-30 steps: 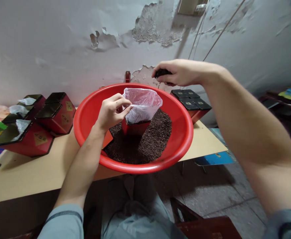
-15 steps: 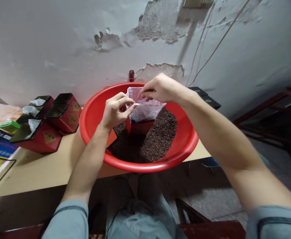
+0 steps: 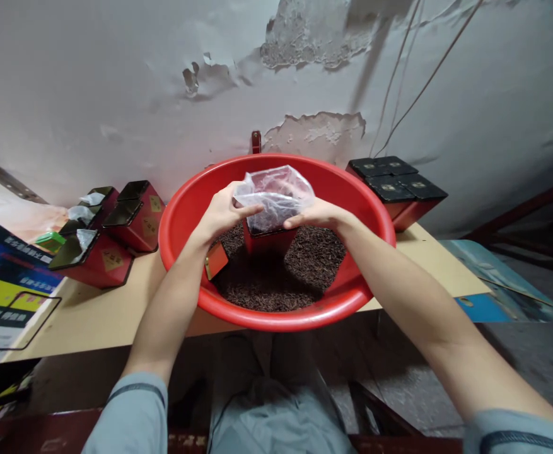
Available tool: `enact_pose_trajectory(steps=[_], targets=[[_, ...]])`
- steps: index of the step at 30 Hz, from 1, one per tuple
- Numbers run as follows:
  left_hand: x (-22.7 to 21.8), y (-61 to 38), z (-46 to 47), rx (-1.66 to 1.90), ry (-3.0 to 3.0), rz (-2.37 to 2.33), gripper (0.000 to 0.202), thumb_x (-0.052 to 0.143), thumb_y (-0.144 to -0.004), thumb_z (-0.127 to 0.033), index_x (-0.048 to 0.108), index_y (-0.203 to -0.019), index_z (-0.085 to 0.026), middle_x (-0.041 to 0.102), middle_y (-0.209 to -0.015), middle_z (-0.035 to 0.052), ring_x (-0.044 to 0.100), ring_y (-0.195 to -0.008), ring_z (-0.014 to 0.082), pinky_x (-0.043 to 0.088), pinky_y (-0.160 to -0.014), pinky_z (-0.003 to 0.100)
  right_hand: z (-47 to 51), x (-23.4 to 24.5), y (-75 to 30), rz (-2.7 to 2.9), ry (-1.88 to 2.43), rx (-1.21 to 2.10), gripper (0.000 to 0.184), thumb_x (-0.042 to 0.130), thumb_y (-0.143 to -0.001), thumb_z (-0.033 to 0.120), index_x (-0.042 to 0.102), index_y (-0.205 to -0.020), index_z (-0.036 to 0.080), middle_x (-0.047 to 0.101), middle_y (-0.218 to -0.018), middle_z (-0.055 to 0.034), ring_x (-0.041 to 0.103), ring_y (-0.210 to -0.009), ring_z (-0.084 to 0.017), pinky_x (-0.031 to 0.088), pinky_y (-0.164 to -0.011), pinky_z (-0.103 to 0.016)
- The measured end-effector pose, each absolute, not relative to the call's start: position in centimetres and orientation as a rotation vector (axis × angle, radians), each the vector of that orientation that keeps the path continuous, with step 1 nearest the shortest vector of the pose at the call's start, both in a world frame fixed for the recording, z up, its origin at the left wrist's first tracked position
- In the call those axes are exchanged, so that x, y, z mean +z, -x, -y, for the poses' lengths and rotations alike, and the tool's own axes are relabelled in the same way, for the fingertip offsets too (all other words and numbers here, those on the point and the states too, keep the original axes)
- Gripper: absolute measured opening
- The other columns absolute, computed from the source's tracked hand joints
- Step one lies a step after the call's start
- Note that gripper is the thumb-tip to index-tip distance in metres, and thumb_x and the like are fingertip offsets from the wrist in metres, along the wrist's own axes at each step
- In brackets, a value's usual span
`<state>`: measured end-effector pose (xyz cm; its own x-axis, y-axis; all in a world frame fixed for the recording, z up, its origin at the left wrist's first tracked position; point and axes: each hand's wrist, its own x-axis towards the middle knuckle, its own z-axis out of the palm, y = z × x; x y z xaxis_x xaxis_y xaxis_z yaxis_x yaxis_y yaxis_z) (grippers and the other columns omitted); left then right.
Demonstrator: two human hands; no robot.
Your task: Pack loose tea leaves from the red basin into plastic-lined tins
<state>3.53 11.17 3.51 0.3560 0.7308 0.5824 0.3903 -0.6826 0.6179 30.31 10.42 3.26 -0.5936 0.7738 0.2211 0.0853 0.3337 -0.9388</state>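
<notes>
Bag at centre: We see a clear bag (image 3: pixel 276 211) at the middle of the frame, its mouth raised above a red tin (image 3: pixel 269 243), which sits among dark, loose material (image 3: pixel 314 252) in a red basin (image 3: pixel 280 321).
Steady handling: As we judge it, the thin film is best supported evenly from both sides, centred over the tin, with light pressure to avoid tearing and the rim guarded against folding inward.
Left grip (image 3: pixel 224 211): Pressed together on the film's left corner, we note, the thumb laid along the near edge.
Right grip (image 3: pixel 318 213): Its thumb touches the film at lower right; the fingers are veiled by plastic, and we cannot tell how far they are spread.
Along the counter (image 3: pixel 91 321): We find lidless tins (image 3: pixel 110 260) at left of frame, black-topped tins (image 3: pixel 384 167) at right.
</notes>
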Motion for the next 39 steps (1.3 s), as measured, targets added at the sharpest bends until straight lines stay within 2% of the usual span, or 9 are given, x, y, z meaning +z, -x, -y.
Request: enact_pose_trajectory(steps=[5, 11, 13, 15, 19, 23, 28, 35, 39], targets=[[4.7, -6.5, -10.5, 1.273, -2.217, -1.013, 0.012, 0.076, -0.082, -0.021, 0.074, -0.092, -0.015, 0.079, -0.088, 0.0052, 0.071, -0.079, 0.0180, 0.059, -0.076, 0.030, -11.9, 3.4, -24.9, 1.878, 0.833, 0.970, 0.081, 0.096, -0.054, 0.039, 0.068, -0.127, 0.021, 0.074, -0.125, -0.0108, 0.070, -0.113, -0.031, 0.057, -0.102, -0.048], [6.1, -6.2, -9.7, 1.466, -2.451, -0.902, 0.021, 0.064, -0.087, -0.012, 0.073, -0.104, -0.020, 0.075, -0.114, 0.0072, 0.072, -0.105, 0.0203, 0.059, -0.092, 0.035, -11.9, 4.0, -22.8, 1.872, 0.838, 0.868, 0.014, 0.071, -0.078, 0.034, 0.071, -0.080, 0.019, 0.075, -0.083, -0.0043, 0.069, -0.085, -0.022, 0.056, -0.083, -0.037], [5.7, -5.4, -9.6, 1.488, -2.447, -0.955, 0.033, 0.068, -0.091, -0.020, 0.068, -0.124, -0.023, 0.070, -0.131, 0.0098, 0.067, -0.121, 0.0238, 0.057, -0.102, 0.040, -11.6, 3.7, -22.7, 1.765, 0.850, 0.918, 0.016, 0.067, -0.082, 0.035, 0.072, -0.085, 0.020, 0.071, -0.075, -0.0028, 0.066, -0.077, -0.020, 0.056, -0.078, -0.036], [4.7, -4.7, -9.6, 1.331, -2.390, -1.072, 0.071, 0.080, -0.086, -0.036, 0.051, -0.150, -0.024, 0.059, -0.149, 0.0158, 0.059, -0.138, 0.0311, 0.052, -0.113, 0.048, -11.3, 3.3, -22.5, 1.644, 0.844, 0.983, 0.022, 0.068, -0.084, 0.041, 0.073, -0.093, 0.021, 0.066, -0.070, -0.0004, 0.062, -0.070, -0.018, 0.055, -0.073, -0.035], [2.1, -4.6, -9.8, 0.682, -2.264, -1.197, 0.146, 0.102, -0.052, -0.054, 0.022, -0.168, -0.013, 0.029, -0.171, 0.0302, 0.029, -0.160, 0.0505, 0.035, -0.127, 0.061, -10.9, 3.0, -22.6, 1.479, 0.813, 1.017, 0.043, 0.065, -0.091, 0.066, 0.072, -0.097, 0.024, 0.049, -0.061, 0.0039, 0.051, -0.059, -0.016, 0.054, -0.067, -0.036], [1.5, -5.8, -10.0, 0.691, -2.216, -1.054, 0.138, 0.102, -0.052, -0.047, 0.030, -0.165, -0.012, 0.044, -0.163, 0.0266, 0.044, -0.153, 0.0480, 0.037, -0.127, 0.061, -10.3, 3.4, -23.1, 1.480, 0.830, 0.916, 0.064, 0.052, -0.091, 0.086, 0.070, -0.092, 0.025, 0.046, -0.059, 0.0035, 0.047, -0.055, -0.015, 0.052, -0.062, -0.035], [1.7, -6.4, -10.1, 0.664, -2.232, -0.892, 0.119, 0.101, -0.052, -0.040, 0.045, -0.153, -0.010, 0.057, -0.150, 0.0229, 0.059, -0.138, 0.0429, 0.046, -0.123, 0.055, -9.8, 3.5, -22.9, 1.613, 0.895, 0.778, 0.066, 0.049, -0.091, 0.088, 0.063, -0.078, 0.025, 0.053, -0.064, -0.0007, 0.051, -0.061, -0.017, 0.048, -0.062, -0.035], [1.7, -6.6, -9.6, 0.513, -2.244, -0.936, 0.130, 0.099, -0.050, -0.051, 0.039, -0.158, -0.008, 0.048, -0.160, 0.0245, 0.047, -0.149, 0.0466, 0.039, -0.129, 0.054, -8.8, 3.5, -23.1, 1.877, 1.070, 0.487, 0.033, 0.052, -0.103, 0.040, 0.065, -0.079, 0.021, 0.070, -0.076, -0.0038, 0.059, -0.070, -0.017, 0.046, -0.072, -0.032], [1.7, -6.8, -9.7, 0.428, -2.220, -0.966, 0.135, 0.095, -0.050, -0.058, 0.036, -0.160, -0.008, 0.047, -0.163, 0.0230, 0.049, -0.148, 0.0465, 0.040, -0.128, 0.053, -8.2, 2.9, -23.3, 1.967, 1.138, 0.400, 0.025, 0.051, -0.101, 0.028, 0.068, -0.087, 0.018, 0.072, -0.078, -0.0050, 0.059, -0.067, -0.016, 0.042, -0.069, -0.030]])
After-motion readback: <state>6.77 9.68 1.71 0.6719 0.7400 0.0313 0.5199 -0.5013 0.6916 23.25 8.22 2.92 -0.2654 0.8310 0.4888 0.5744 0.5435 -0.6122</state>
